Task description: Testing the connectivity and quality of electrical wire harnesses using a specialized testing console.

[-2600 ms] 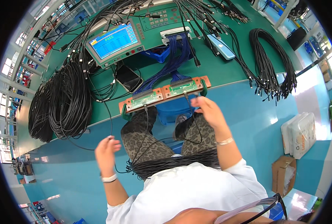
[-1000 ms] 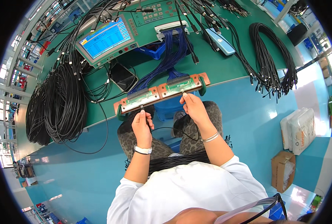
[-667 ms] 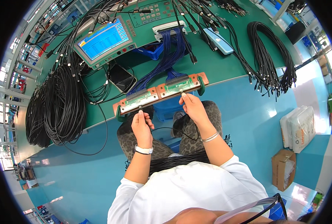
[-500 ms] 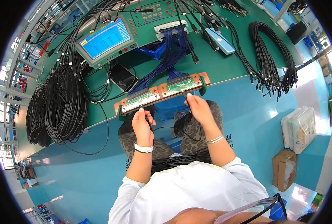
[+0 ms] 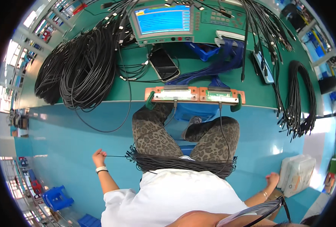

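Note:
My left hand [image 5: 99, 157] is stretched out to the left, its fingers pinched on the end of a thin black cable [image 5: 117, 156]. That cable runs level to the bundle of black cables [image 5: 183, 163] across my lap. My right hand [image 5: 272, 179] is far out to the right, small and slightly blurred. Its fingers look curled closed, and what they hold, if anything, is hidden. Away from both hands, the connector fixture [image 5: 175, 94] lies along the table edge. Two black plugs sit in its front, the left plug [image 5: 175, 104] and the right plug [image 5: 220, 105], with cable hanging from each.
On the green table [image 5: 264, 90] stands a tester with a lit screen [image 5: 164, 20]. A phone [image 5: 164, 65] lies before it. Large black cable coils [image 5: 88, 72] lie left, another coil [image 5: 302, 98] hangs right. A wrapped white stack [image 5: 297, 174] is on the floor near my right hand.
Both hands have left the fixture and spread far apart, left and right. The left now holds a cable end from the lap bundle. Plugs stay in the fixture. The view has shifted.

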### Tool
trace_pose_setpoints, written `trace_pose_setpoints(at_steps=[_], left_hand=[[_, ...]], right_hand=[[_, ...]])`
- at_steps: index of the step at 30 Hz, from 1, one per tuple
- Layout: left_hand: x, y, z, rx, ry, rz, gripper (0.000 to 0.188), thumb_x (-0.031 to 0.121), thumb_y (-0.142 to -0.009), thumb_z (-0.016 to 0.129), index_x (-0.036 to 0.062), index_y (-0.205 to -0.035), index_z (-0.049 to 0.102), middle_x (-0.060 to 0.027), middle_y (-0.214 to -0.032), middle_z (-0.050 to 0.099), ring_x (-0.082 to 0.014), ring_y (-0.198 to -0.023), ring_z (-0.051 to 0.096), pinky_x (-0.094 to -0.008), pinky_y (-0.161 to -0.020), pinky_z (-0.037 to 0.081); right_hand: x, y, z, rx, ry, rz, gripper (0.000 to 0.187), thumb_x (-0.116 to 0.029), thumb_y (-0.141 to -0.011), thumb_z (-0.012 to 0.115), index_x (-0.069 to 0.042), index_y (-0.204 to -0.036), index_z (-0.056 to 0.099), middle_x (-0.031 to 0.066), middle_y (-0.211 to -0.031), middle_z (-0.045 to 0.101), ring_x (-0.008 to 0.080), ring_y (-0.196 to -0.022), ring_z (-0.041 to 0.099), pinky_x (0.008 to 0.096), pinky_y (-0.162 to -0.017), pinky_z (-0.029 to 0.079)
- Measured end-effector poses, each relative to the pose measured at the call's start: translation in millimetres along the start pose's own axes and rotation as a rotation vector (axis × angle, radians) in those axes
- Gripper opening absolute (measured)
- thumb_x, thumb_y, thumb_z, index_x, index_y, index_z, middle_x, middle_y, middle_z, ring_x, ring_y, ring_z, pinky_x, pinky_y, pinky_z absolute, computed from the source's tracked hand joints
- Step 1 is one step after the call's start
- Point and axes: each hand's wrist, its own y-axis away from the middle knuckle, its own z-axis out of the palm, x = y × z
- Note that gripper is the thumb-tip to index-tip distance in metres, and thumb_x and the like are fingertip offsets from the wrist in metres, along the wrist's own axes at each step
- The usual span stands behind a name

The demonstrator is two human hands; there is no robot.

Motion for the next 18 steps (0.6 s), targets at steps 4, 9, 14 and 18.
trace_pose_setpoints(at_steps=[4,9,14,18], left_hand=[[-1,7,3,0.401,-0.594,0.191,0.046,0.018,-0.085,0.051,-0.0033,-0.123,0.036,-0.0162,-0.11,0.048,-0.0232,-0.106,0.04,-0.0323,-0.088,0.037],[93,64,76,-0.3,0.553,0.457,0.051,0.024,-0.087,0.05,0.0006,-0.128,0.03,-0.0124,-0.103,0.053,-0.0202,-0.107,0.046,-0.0341,-0.093,0.035],[165,169,150,-1.194,1.373,0.225,0.022,0.027,-0.088,0.051,0.0104,-0.08,0.038,0.007,-0.051,0.02,-0.0075,-0.047,0.025,-0.0221,-0.056,0.036],[140,257,189,-1.608,1.025,-0.056,0.031,0.033,-0.085,0.055,0.014,-0.069,0.036,0.0047,-0.047,0.03,-0.0089,-0.043,0.029,-0.023,-0.049,0.034]], right_hand=[[-11,9,3,-0.108,0.403,0.157,0.013,-0.011,-0.079,0.051,-0.003,-0.089,0.052,0.0139,-0.073,0.055,0.0238,-0.05,0.053,0.0328,-0.038,0.044],[-137,83,73,0.156,0.89,-0.517,0.032,-0.023,-0.083,0.054,0.0,-0.104,0.052,0.0198,-0.097,0.058,0.0287,-0.083,0.059,0.0382,-0.071,0.047],[-242,228,198,-1.233,-0.068,-0.647,0.029,-0.02,-0.083,0.056,-0.001,-0.105,0.056,0.0091,-0.101,0.059,0.0157,-0.093,0.056,0.0293,-0.081,0.044],[-263,325,260,-1.886,-0.301,-1.222,0.082,-0.044,-0.069,0.069,0.004,-0.125,0.035,0.0185,-0.131,0.036,0.026,-0.117,0.041,0.0366,-0.101,0.027]])
